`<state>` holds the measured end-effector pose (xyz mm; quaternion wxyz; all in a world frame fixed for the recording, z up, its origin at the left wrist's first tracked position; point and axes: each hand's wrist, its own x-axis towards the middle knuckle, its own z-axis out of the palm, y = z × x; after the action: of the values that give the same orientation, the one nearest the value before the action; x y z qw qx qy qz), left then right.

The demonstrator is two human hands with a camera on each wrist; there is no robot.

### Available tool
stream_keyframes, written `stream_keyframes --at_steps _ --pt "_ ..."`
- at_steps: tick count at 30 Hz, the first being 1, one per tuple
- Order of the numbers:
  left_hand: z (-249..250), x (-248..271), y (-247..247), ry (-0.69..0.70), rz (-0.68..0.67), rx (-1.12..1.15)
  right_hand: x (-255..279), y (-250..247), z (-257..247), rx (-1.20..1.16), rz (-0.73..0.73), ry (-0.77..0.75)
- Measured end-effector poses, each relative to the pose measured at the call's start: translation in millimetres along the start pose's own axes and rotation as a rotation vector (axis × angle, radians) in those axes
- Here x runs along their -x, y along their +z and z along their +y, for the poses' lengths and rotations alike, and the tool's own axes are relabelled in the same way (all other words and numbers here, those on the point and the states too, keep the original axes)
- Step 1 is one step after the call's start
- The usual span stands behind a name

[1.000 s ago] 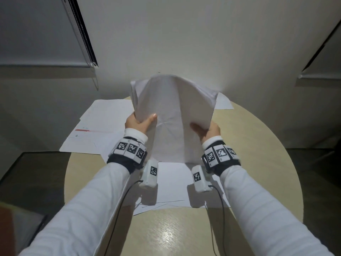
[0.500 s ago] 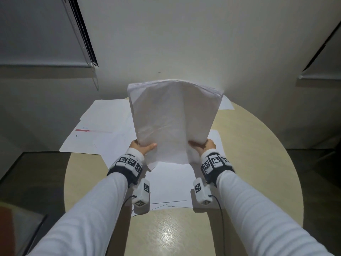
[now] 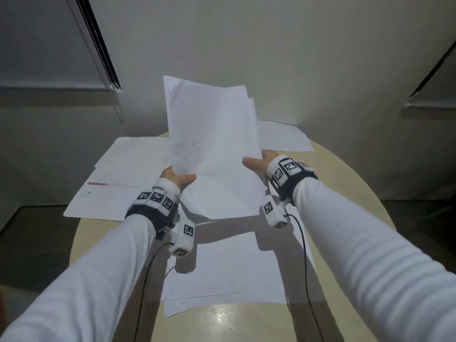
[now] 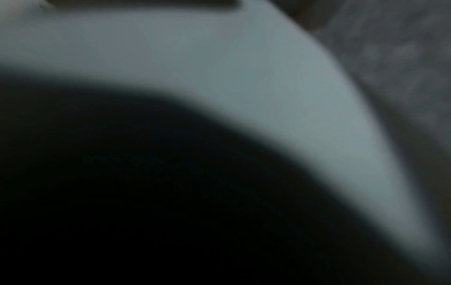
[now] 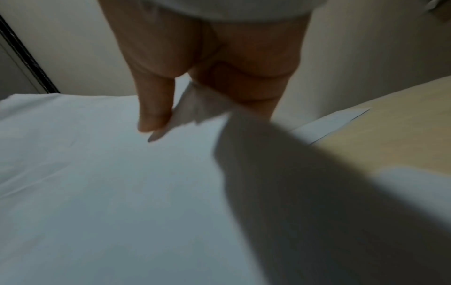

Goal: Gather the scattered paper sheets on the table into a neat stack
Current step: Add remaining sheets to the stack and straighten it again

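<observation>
A bundle of white paper sheets is held upright above the round table, its top corners uneven. My left hand grips its lower left edge, thumb on the front. At the right edge my right hand pinches the bundle; in the right wrist view the thumb presses on the paper with the other fingers behind it. More sheets lie flat on the table under my wrists. The left wrist view is dark and blurred, showing only a pale band of paper.
Loose sheets, one with a red stripe, overhang the table's far left edge. Another sheet lies at the far right by the wall. The wall stands close behind the table. Cables run from both wrist cameras over the near sheets.
The bundle has risen off the table and straightened from a bowed shape. My right hand has moved up and right along its edge; the left hand stays at the lower left.
</observation>
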<state>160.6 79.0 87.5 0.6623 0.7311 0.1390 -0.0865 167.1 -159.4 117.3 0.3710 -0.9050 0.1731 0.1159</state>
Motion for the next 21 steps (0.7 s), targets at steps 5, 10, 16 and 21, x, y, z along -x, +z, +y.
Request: stream_keyframes --at_steps 5,10,16,21 --pt "-2 -50 5 -0.04 0.094 -0.105 -70 -5 5 -0.169 -0.021 0.059" --pt "-20 -95 11 -0.096 0.139 -0.25 -140 -1 13 0.113 -0.001 0.063" --pt "-43 -127 11 -0.19 0.144 -0.293 -199 39 48 0.528 -0.088 0.005" --pt "-57 -134 15 -0.23 0.118 -0.268 -225 40 71 0.536 -0.027 0.069"
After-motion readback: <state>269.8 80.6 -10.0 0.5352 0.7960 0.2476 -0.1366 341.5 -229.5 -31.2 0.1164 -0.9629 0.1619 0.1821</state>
